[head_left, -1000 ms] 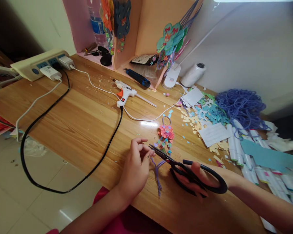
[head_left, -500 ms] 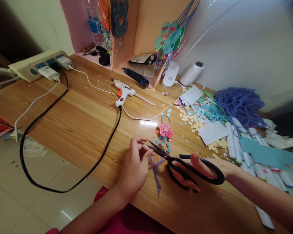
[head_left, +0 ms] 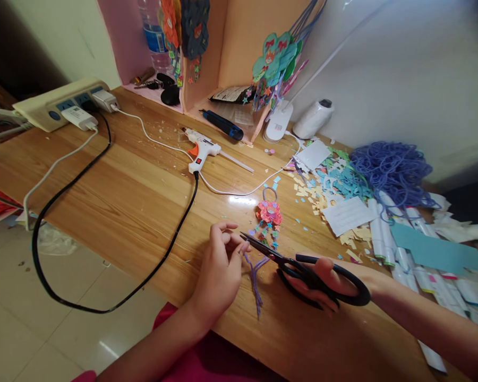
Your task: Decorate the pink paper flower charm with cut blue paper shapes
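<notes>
My left hand (head_left: 221,265) is closed in a pinch, its fingertips on a thin purple cord (head_left: 257,292); the pinched end is mostly hidden. Black-handled scissors (head_left: 281,258) are in my right hand (head_left: 322,281), thumb through one loop and fingers through the other. Their blades look almost closed, tips beside my left fingertips. Just beyond the blades lies a coral-red flower charm (head_left: 270,212) with a purple loop on top and small coloured stars dangling below. Loose cord strands rest on the table under the scissors.
A white glue gun (head_left: 202,151) with a black cable lies further back, near a utility knife (head_left: 223,124). Paper scraps (head_left: 342,178), a purple cord heap (head_left: 392,172) and several markers (head_left: 380,233) cover the right side. A power strip (head_left: 59,103) sits far left.
The scissor blades have closed together, and the handles have come nearer each other. My right hand has shifted slightly right; my left hand stays almost in place.
</notes>
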`<state>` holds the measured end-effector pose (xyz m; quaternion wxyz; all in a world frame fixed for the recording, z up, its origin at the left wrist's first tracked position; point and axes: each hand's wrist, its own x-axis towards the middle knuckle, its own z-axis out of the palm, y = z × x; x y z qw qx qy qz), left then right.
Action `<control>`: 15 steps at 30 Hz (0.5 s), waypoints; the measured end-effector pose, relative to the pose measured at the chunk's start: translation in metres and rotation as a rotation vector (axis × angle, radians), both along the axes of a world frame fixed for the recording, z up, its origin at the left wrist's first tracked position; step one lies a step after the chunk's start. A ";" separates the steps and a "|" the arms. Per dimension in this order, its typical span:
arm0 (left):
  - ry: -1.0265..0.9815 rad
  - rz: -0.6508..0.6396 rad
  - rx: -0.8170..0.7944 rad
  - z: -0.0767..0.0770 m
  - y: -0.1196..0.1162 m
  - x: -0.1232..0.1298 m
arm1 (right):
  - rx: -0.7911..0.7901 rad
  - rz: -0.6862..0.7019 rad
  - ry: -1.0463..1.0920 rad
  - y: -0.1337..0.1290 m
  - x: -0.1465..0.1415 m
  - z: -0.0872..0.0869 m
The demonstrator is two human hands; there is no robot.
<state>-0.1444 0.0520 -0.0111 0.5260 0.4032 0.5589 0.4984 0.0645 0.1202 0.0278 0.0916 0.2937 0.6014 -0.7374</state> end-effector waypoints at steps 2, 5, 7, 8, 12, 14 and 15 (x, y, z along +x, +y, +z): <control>-0.007 -0.002 -0.003 0.000 0.000 0.000 | -0.044 0.009 0.012 0.000 -0.002 0.004; 0.000 0.002 -0.005 -0.001 0.001 0.000 | -0.064 0.033 0.037 0.002 -0.005 0.007; 0.011 0.012 0.005 -0.001 0.001 0.001 | -0.049 0.034 0.055 0.003 -0.007 0.006; 0.015 0.018 0.010 -0.001 0.002 0.001 | -0.039 0.030 0.062 0.004 -0.007 0.004; 0.004 0.021 0.014 0.000 0.001 0.001 | -0.003 0.000 0.029 0.004 -0.004 0.000; 0.005 0.017 0.016 0.000 0.000 0.001 | -0.007 -0.009 0.015 0.004 -0.001 0.001; 0.008 0.016 0.017 0.000 0.000 0.000 | -0.016 -0.005 0.022 0.004 -0.001 0.002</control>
